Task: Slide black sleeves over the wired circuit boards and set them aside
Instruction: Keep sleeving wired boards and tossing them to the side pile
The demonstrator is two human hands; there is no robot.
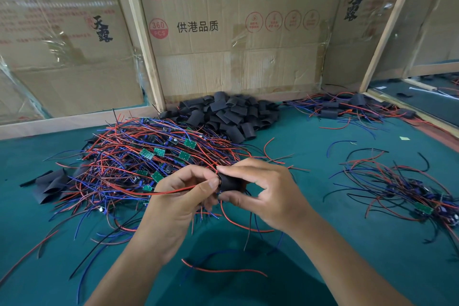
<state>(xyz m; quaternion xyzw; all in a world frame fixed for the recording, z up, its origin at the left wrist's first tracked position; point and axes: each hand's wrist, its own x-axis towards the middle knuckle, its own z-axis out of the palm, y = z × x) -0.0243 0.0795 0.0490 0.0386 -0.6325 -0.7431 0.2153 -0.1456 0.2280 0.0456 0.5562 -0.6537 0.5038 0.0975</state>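
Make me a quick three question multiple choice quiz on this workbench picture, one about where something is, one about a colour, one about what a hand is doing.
1. Where is the pile of loose black sleeves?
A. against the cardboard box
B. at the near table edge
C. inside a tray

2. What colour is the table?
A. white
B. teal green
C. yellow

3. What is the right hand doing?
A. resting flat
B. pinching a black sleeve
C. pointing

Answers: 1 A, the pile lies at the foot of the cardboard box. 2 B, bare cloth shows teal. 3 B, thumb and forefinger hold the black sleeve; the left hand holds its wires.
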